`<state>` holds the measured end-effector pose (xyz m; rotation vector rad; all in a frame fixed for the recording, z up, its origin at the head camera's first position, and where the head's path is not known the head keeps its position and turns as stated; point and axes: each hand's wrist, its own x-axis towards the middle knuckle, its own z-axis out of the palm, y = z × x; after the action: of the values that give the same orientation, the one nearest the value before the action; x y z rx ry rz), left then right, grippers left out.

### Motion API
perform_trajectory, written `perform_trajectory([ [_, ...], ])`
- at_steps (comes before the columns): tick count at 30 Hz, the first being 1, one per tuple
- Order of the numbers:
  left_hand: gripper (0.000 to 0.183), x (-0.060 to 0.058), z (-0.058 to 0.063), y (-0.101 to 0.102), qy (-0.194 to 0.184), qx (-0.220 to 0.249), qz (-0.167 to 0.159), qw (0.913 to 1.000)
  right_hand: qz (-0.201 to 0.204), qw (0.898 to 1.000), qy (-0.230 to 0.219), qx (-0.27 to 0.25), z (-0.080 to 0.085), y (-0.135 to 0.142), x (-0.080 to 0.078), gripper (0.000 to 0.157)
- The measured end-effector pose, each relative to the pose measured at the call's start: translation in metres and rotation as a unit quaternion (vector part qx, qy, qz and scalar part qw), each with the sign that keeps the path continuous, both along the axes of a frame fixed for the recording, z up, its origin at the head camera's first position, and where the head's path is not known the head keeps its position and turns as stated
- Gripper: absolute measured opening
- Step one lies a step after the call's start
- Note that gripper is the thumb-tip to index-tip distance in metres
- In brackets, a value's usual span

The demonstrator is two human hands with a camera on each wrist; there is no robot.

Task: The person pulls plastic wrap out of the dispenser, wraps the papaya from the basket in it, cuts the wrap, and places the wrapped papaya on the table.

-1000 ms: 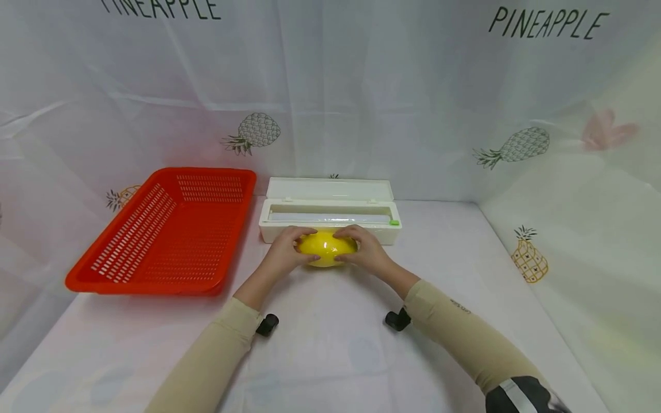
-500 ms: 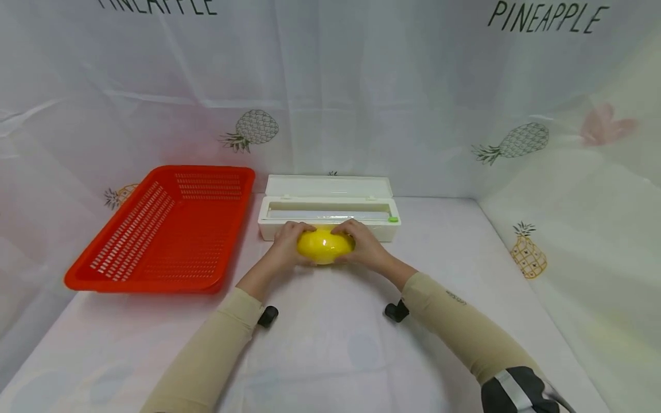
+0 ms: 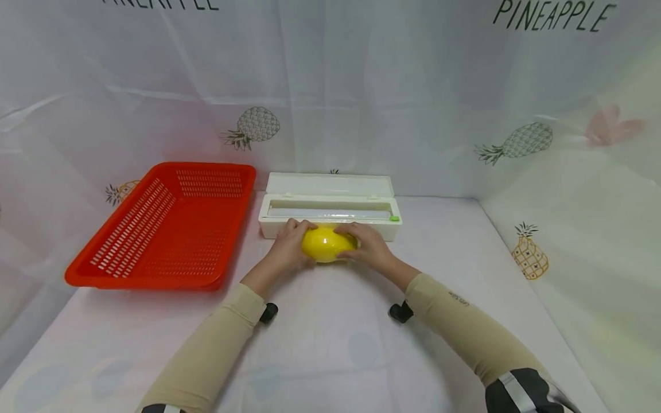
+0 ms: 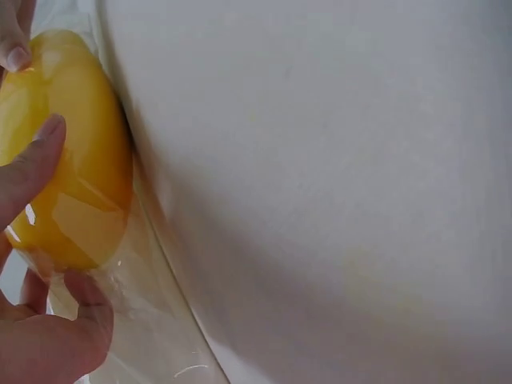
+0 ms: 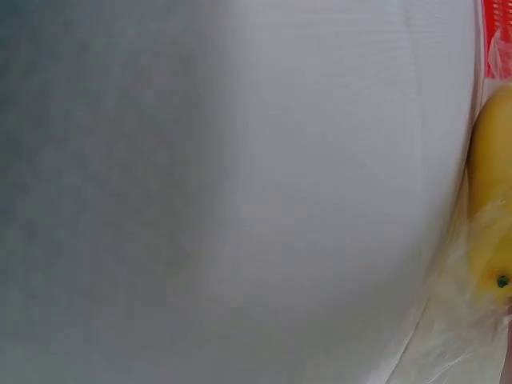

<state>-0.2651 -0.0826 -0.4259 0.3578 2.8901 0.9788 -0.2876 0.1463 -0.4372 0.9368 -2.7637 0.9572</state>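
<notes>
Toward the back edge of the table, the left hand and right hand grip opposite ends of the yellow fruit, presumably to hold the clear film snug; the white box stands just behind, the red basket by the back-left corner.

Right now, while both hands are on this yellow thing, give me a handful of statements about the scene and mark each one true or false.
1. The left hand and right hand hold the yellow object. True.
2. The red basket stands to the left of the white box. True.
3. The yellow object is inside the red basket. False: it is in front of the white box.
4. Clear film covers at least part of the yellow object. True.
5. The white box is shut. False: its lid is tipped back, open.
6. The red basket is upside down. False: its open side faces up.
</notes>
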Motion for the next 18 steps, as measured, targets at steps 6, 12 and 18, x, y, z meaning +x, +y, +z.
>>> perform_trajectory([
  [6, 0.079, -0.003, 0.001, -0.007, 0.006, 0.019, -0.020, 0.9996, 0.007, 0.999, -0.026, -0.027, 0.000, 0.001, -0.004, 0.059],
  [12, 0.074, -0.005, 0.002, -0.011, 0.013, 0.029, -0.038, 0.9988, 0.009, 0.997, -0.061, -0.040, 0.002, 0.003, -0.007, 0.055],
  [18, 0.072, -0.007, 0.006, -0.012, -0.009, 0.029, -0.035, 0.9989, -0.001, 0.995, -0.092, -0.036, 0.004, 0.003, -0.008, 0.050],
])
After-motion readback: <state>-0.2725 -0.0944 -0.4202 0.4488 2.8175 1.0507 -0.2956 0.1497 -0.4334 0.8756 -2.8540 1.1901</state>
